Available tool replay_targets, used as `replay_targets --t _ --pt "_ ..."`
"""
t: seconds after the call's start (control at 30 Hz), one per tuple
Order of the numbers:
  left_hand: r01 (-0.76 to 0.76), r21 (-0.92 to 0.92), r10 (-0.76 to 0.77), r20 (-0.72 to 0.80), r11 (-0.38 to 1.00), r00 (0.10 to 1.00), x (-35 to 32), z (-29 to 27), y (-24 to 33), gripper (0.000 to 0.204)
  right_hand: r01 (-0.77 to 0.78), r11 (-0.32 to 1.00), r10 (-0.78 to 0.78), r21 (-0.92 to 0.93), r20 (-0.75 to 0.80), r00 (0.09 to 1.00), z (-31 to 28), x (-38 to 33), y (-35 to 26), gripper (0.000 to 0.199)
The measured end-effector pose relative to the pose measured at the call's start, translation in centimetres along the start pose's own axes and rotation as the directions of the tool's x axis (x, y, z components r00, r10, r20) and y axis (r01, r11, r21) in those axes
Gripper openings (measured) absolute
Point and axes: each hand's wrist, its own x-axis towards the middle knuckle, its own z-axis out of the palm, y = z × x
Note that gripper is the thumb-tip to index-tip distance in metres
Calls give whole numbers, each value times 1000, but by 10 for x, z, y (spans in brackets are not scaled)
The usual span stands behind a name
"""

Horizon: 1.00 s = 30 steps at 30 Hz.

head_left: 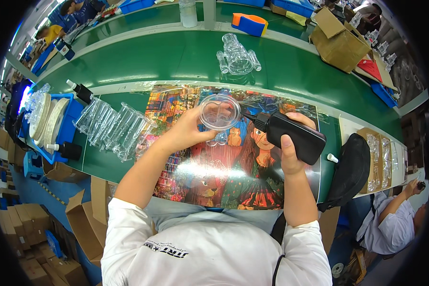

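Note:
My left hand (185,129) is closed around a clear plastic part with a round, cup-like rim (220,127), held above a glossy printed mat (209,164). In my right hand (291,157) is a black squeeze bottle (298,139), tilted so that its thin nozzle points left at the part's rim. The nozzle tip is very close to the rim; whether they touch I cannot tell. A small white cap (332,158) lies on the green table right of the mat. Several clear plastic tubes (112,126) are piled left of my left forearm.
Beyond the mat stands a clear assembled part (238,59). An orange-and-blue tape dispenser (249,25) and a cardboard box (341,43) sit farther back. At left is a blue bin (73,119) with white rolls; at right, a black pouch (350,167) and a seated co-worker (391,219).

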Motion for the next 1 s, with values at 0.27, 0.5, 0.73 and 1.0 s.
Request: replay_targets --t 0.27,0.5,0.73,1.0 --pt "-36 52 39 -62 998 997 0 2 1 58 -20 1000 20 9 -2 1000 0 0 -1 43" --pt "-51 178 73 -118 983 990 0 3 -1 64 23 999 -24 -37 -38 999 1 0 1 43" --pt "-82 164 99 -98 983 990 0 2 -4 66 -62 995 65 78 -41 997 7 2 -8 44" --pt "-74 190 98 -125 979 987 -1 5 3 65 -5 1000 4 -19 -35 999 5 2 -6 45"
